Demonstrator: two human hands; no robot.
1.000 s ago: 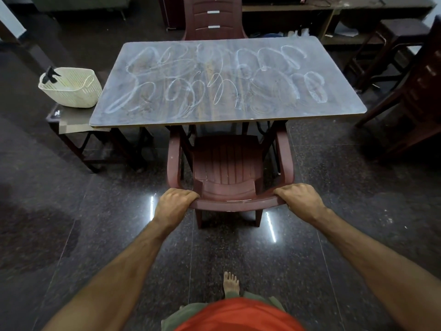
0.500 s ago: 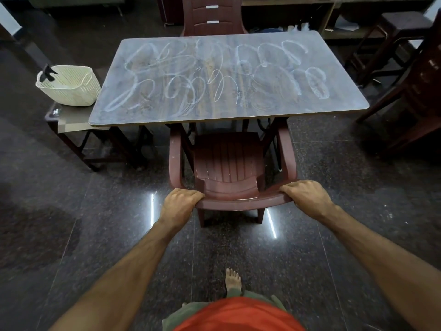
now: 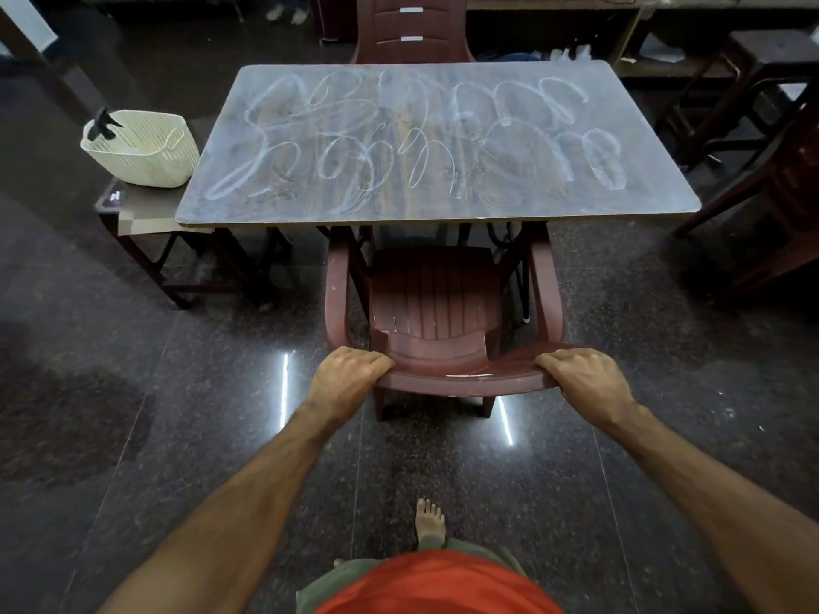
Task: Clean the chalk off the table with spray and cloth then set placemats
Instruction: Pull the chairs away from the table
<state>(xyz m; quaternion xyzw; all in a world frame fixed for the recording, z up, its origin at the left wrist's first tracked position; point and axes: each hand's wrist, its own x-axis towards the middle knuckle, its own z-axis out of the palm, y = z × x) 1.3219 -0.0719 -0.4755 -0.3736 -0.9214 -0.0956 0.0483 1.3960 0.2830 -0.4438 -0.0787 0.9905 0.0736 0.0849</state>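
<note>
White chalk scribbles [image 3: 421, 139] cover the grey table [image 3: 656, 201] ahead of me. A maroon plastic chair [image 3: 436, 303] stands half under its near edge. My left hand [image 3: 343, 378] grips the left end of the chair's backrest top, and my right hand [image 3: 585, 381] grips the right end. A cream basket [image 3: 146, 150] sits on a low side table [image 3: 142, 214] left of the table, with the black trigger of a spray bottle [image 3: 102, 124] sticking out of it. No cloth or placemats show.
A second maroon chair [image 3: 410, 28] faces the table's far side. Dark wooden stools and furniture [image 3: 762, 139] crowd the right. My bare foot [image 3: 429, 522] stands on the glossy dark floor behind the chair. Shelving runs along the back wall.
The chair has slid back toward me, out from under the table, with both hands still gripping its backrest. My view has shifted slightly with it.
</note>
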